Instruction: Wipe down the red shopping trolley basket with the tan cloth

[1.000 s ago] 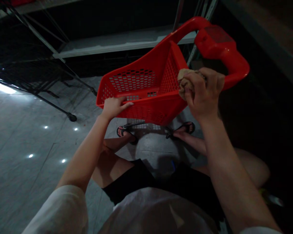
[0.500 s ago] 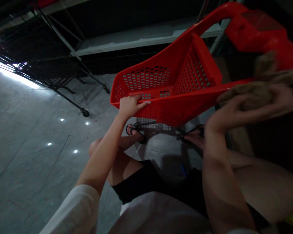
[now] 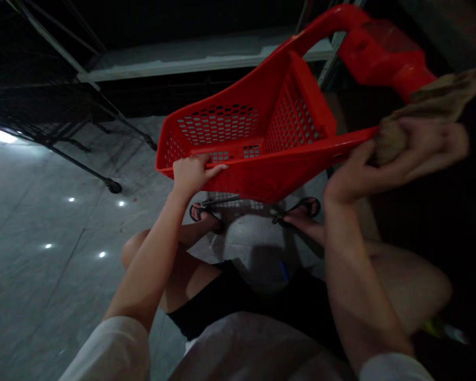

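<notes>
A red plastic shopping cart (image 3: pixel 297 172) stands in front of my knees, its perforated basket tilted to the left. My left hand (image 3: pixel 192 172) grips the cart's near rim, with the thumb outside and the fingers over the edge. At the right, my right hand (image 3: pixel 412 151) is closed around a crumpled brown cloth (image 3: pixel 391 140) beside the cart's side rail. A loose end of the cloth spreads up and right, near the red handle (image 3: pixel 388 50). Part of the bunched cloth is hidden by my fingers.
Behind the cart runs a pale metal shelf (image 3: pixel 190 66). A dark wire cart on casters (image 3: pixel 113 185) stands at the left. On the grey floor (image 3: pixel 35 286) between my feet lies a small blue object (image 3: pixel 284 271). Something yellow (image 3: pixel 432 327) lies at lower right.
The view has shifted, so the cart appears further left. My right hand has moved with the cloth, whose loose end now spreads up to the right. My left hand keeps its place on the rim.
</notes>
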`<state>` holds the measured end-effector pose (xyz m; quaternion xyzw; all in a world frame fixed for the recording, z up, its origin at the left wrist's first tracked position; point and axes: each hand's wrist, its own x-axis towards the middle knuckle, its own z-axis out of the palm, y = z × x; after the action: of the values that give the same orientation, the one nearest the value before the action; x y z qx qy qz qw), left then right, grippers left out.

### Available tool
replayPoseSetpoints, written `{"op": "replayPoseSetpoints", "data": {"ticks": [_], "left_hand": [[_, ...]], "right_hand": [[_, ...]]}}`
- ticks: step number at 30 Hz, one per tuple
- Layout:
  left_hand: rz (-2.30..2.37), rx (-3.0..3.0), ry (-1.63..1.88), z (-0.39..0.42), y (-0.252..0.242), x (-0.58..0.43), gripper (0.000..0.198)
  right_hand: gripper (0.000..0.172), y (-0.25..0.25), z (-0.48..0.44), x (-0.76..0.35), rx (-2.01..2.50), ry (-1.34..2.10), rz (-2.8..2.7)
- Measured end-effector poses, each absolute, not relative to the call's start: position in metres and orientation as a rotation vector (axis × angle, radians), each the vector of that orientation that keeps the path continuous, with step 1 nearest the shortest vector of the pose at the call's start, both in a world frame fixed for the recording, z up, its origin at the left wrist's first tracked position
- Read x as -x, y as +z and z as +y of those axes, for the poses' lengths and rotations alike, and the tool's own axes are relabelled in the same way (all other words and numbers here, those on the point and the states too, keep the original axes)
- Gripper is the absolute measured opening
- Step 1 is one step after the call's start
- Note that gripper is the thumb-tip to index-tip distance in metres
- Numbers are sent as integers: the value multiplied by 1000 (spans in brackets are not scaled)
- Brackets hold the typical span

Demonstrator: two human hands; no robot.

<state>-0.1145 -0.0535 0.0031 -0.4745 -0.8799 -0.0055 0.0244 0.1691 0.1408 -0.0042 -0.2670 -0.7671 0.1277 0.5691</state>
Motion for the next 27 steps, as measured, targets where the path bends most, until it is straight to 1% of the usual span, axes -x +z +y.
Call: {"op": "replayPoseSetpoints", "data": {"ticks": [2, 4, 7, 9, 13, 17, 19, 21, 23, 25, 27], "left_hand": [[-2710, 1469, 1, -53, 4, 114, 92], [-2701, 1475, 18, -54, 5, 113, 93], [-2699, 1481, 9, -52, 5, 112, 93], [-2694, 1487, -33, -49, 4, 109, 93], [-2680, 1504, -130, -37, -1, 88, 92], [-2671, 1529, -285, -20, -3, 56, 93], [-2676, 1539, -339, -10, -3, 41, 95], [-2682, 1544, -340, 1, -2, 30, 96], [-2675, 1562, -308, 11, -2, 23, 97], [-2659, 1579, -300, 20, -2, 19, 96], [-2642, 1599, -313, 25, -1, 17, 93]], "right_hand": [[31, -17, 118, -146, 746, -62, -1459], [22, -29, 99, -129, 859, -188, -1476], [26, -38, 94, -125, 905, -149, -1696], [27, -37, 109, -137, 853, -107, -1713], [20, -25, 164, -173, 777, -52, -1454], [28, -14, 207, -178, 758, 46, -1326], [25, -17, 202, -157, 711, 72, -1269], [22, -26, 178, -128, 710, 102, -1322], [18, -40, 147, -102, 759, 150, -1552], [18, -52, 126, -88, 826, 210, -1748], [20, -57, 126, -92, 837, 261, -1860]]}}
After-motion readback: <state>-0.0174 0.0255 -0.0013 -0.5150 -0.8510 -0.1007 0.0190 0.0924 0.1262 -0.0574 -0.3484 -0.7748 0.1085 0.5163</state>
